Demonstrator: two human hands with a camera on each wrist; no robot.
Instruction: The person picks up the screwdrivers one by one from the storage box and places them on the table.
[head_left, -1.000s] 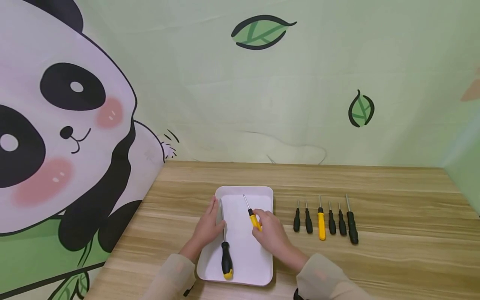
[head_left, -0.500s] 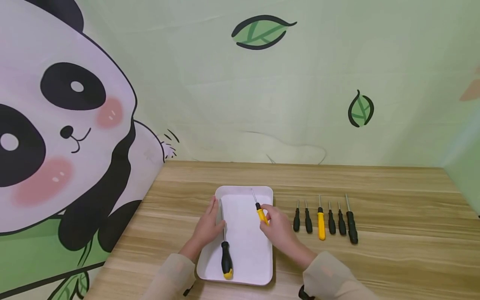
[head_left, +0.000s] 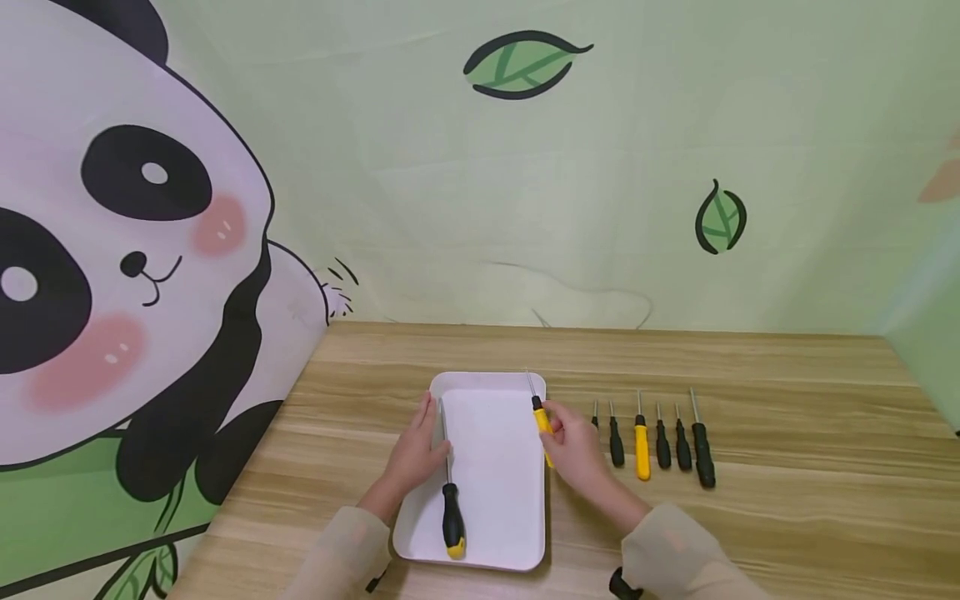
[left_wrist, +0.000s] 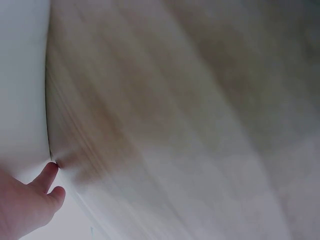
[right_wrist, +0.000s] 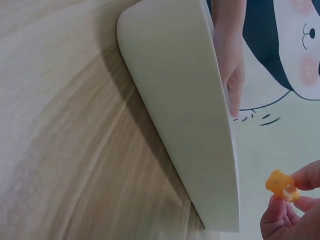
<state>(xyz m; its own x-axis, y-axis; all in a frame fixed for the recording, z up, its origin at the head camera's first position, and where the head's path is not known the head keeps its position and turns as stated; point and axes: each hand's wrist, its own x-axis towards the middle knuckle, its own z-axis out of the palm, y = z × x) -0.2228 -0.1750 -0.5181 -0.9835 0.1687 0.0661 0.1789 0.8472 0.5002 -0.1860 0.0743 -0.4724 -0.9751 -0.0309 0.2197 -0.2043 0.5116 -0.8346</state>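
A white tray [head_left: 498, 500] lies on the wooden table. My left hand [head_left: 412, 450] holds its left wall, fingers along the outside and thumb over the inside; fingertips [left_wrist: 50, 172] touch the wall in the left wrist view. Inside the tray, a long black-handled screwdriver [head_left: 453, 517] with a yellow end leans along the left side, its shaft under my left thumb in the head view. My right hand [head_left: 581, 446] pinches a yellow screwdriver [head_left: 542, 418] by its handle over the tray's right rim, shaft pointing away from me. Its yellow handle end [right_wrist: 280, 185] shows between the fingers in the right wrist view.
Right of the tray, several screwdrivers lie in a row: black-handled ones, such as the larger one at the far end [head_left: 703, 454], and a yellow one [head_left: 642, 450]. My right hand partly covers the leftmost. A green wall [head_left: 600, 208] with a panda picture stands behind the table.
My right hand has carried the yellow screwdriver rightward, from over the middle of the tray to its right rim. My left hand and the tray have stayed put.
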